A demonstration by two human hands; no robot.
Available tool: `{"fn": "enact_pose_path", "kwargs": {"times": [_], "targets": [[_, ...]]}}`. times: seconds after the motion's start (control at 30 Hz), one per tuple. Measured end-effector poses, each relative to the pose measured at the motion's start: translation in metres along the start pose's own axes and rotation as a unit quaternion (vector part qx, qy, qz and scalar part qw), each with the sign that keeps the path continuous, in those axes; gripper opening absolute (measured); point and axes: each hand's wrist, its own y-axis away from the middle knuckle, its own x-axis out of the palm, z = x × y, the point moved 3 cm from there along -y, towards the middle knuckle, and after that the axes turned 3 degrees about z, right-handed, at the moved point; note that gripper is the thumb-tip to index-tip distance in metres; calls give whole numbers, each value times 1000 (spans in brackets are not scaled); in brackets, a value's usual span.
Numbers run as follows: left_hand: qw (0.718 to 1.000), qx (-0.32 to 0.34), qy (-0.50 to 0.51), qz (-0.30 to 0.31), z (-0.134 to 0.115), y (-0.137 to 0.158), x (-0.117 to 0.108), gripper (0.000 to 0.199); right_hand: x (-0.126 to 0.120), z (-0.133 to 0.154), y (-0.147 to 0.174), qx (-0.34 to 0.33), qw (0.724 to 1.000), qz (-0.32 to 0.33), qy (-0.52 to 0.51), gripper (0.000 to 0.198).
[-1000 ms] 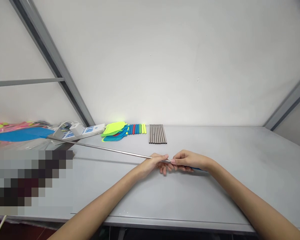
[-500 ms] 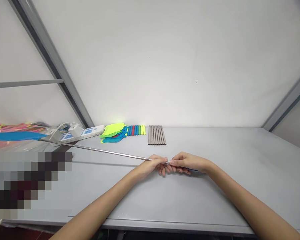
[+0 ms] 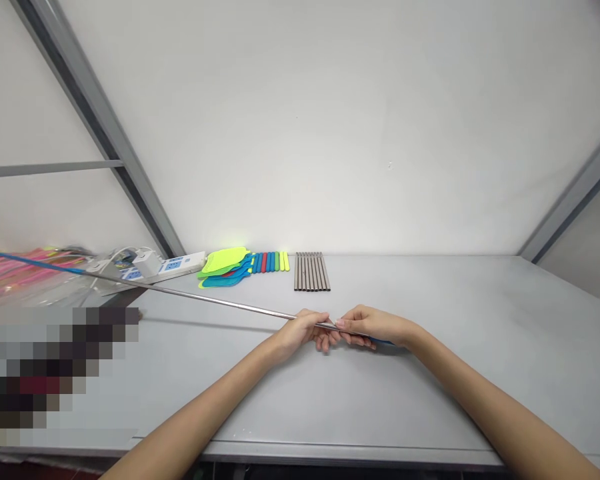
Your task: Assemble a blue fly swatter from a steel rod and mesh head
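Observation:
A telescopic fly swatter [image 3: 220, 302] stretches from the left edge of the view to the middle of the table. Its long metal rod is extended, and the blue head at the far left shows nearly edge-on. My left hand [image 3: 300, 333] is closed loosely around the rod, thumb on top and fingers curled below. Just to its right, my right hand [image 3: 377, 323] pinches the rod near the blue handle [image 3: 383, 342], which is mostly covered by the palm and fingers.
Behind my hands lie a row of metal tubes [image 3: 312, 272], several coloured handles [image 3: 271, 262] and a pile of swatter heads [image 3: 225, 261]. A power strip [image 3: 180, 266] and plastic-bagged pink items [image 3: 35, 273] are at left. A pixelated patch hides the front left. A white wall stands behind.
The swatter has turned about its rod, so its blue head went from showing its flat face to nearly edge-on. Both hands remain in almost the same place.

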Motion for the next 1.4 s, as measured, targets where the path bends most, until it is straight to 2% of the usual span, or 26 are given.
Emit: {"fn": "enact_pose_path", "kwargs": {"times": [0.2,0.53,0.63,0.77,0.87,1.0,1.13,1.2,1.27,1.33,1.4], "targets": [[1000,4,28,-8,0,-1,-1,39,0,-2,-1,-9,1000,-7,1,40],[1000,-6,9,9,-1,2,-1,53,0,5,2,-6,1000,-14,6,41],[1000,4,13,6,-3,3,-1,48,-1,5,3,-3,1000,-20,10,42],[1000,24,18,-6,-6,5,0,32,-3,4,4,1,1000,-26,10,43],[999,27,20,-3,-8,6,1,31,-2,5,5,-5,1000,-17,4,42],[999,15,49,9,-6,6,-2,36,0,7,5,-13,1000,-13,-5,41],[997,14,82,-6,-2,3,-6,49,1,8,4,-15,999,-18,-24,40],[994,32,104,-34,-4,3,-7,51,1,7,4,-9,999,-13,-30,39],[983,78,148,-74,-8,4,-6,46,1,7,5,0,1000,-8,-27,38],[961,132,219,-110,-13,6,-5,38,1,7,5,5,1000,-6,-30,36],[937,158,285,-122,-16,8,-3,36,2,8,5,12,999,-2,-45,35]]}}
